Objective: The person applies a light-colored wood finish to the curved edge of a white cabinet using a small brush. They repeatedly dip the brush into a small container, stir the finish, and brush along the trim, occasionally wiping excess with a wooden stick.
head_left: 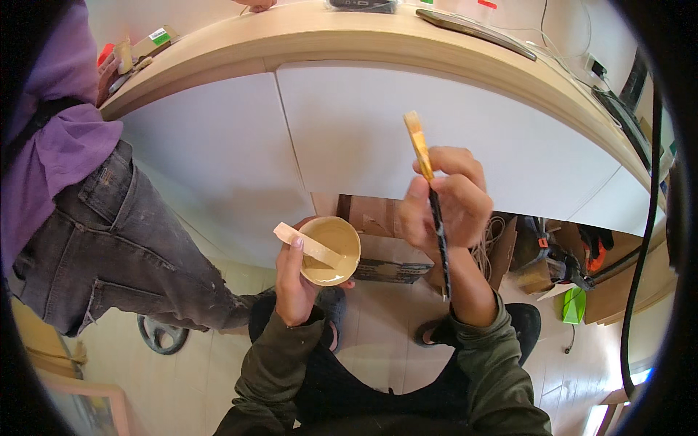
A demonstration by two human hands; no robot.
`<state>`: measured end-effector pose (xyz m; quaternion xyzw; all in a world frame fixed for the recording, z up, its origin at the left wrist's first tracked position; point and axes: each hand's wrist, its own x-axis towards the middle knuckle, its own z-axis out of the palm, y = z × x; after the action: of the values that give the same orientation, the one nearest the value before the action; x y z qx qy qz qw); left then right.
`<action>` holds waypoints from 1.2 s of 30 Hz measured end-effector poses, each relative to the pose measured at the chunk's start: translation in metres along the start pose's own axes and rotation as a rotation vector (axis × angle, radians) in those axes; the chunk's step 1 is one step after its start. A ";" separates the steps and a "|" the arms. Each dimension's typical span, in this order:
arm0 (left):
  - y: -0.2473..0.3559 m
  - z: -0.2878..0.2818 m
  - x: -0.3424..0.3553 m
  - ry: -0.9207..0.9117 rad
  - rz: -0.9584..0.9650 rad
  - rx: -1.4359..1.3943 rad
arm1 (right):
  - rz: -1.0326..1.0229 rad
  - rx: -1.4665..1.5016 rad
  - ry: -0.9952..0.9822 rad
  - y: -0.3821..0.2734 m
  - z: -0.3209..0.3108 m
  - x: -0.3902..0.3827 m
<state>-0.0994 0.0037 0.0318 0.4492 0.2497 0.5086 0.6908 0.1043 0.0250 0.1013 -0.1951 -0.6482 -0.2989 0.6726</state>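
Note:
My left hand [292,291] grips a small cup [347,251] of beige liquid, its thumb against a flat pale stick [310,244] that leans inside. To its right, my right hand [452,200] holds a thin paintbrush [440,221] nearly upright between thumb and fingers. The brush has a dark handle, a yellow upper part and pale bristles pointing up, and is held apart from the cup.
Ahead is a wooden counter [342,33] with white fronts [218,145] and small items on top. A person in purple [65,160] stands close at left. Under the counter are cardboard boxes [378,218], cables and a green dustpan [573,309]. A black cable [654,182] hangs at right.

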 end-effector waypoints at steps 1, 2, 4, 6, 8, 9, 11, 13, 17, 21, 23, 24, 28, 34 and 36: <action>0.001 0.000 0.000 0.022 0.000 0.007 | -0.001 0.022 0.060 0.006 0.012 -0.004; 0.002 -0.001 0.000 0.044 -0.001 0.012 | -0.023 -0.020 0.049 0.010 0.017 -0.004; 0.004 -0.006 -0.002 0.078 0.009 0.009 | -0.062 -0.090 0.027 0.015 0.028 -0.002; 0.004 -0.009 -0.002 0.090 0.014 0.006 | -0.054 -0.150 0.000 0.017 0.032 -0.002; 0.004 -0.012 -0.001 0.080 0.013 0.004 | -0.045 -0.187 -0.007 0.019 0.035 -0.001; 0.005 -0.011 -0.002 0.101 0.009 0.011 | -0.069 -0.205 -0.015 0.022 0.036 -0.001; 0.007 -0.009 -0.005 0.140 -0.001 0.026 | -0.117 -0.243 -0.032 0.027 0.036 0.001; 0.008 -0.012 -0.008 0.144 0.010 0.046 | -0.164 -0.285 -0.063 0.028 0.036 0.004; 0.008 -0.018 -0.010 0.132 0.002 0.047 | -0.208 -0.361 -0.105 0.029 0.035 0.003; 0.005 -0.024 -0.010 0.126 0.011 0.074 | -0.192 -0.405 0.007 0.036 0.045 0.001; 0.004 -0.025 -0.010 0.141 0.024 0.098 | -0.157 -0.409 -0.060 0.030 0.043 0.003; 0.003 -0.024 -0.010 0.147 0.021 0.103 | -0.160 -0.411 -0.065 0.031 0.042 0.003; 0.008 -0.018 -0.010 0.110 -0.022 0.056 | -0.153 -0.403 0.012 0.037 0.049 0.000; 0.004 -0.022 -0.010 0.115 -0.003 0.060 | -0.127 -0.392 0.037 0.037 0.052 0.002; 0.007 -0.021 -0.010 0.101 -0.018 0.053 | -0.135 -0.403 0.004 0.036 0.051 0.002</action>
<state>-0.1235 0.0029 0.0267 0.4390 0.3017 0.5174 0.6698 0.0895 0.0846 0.1121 -0.2813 -0.5856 -0.4673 0.5997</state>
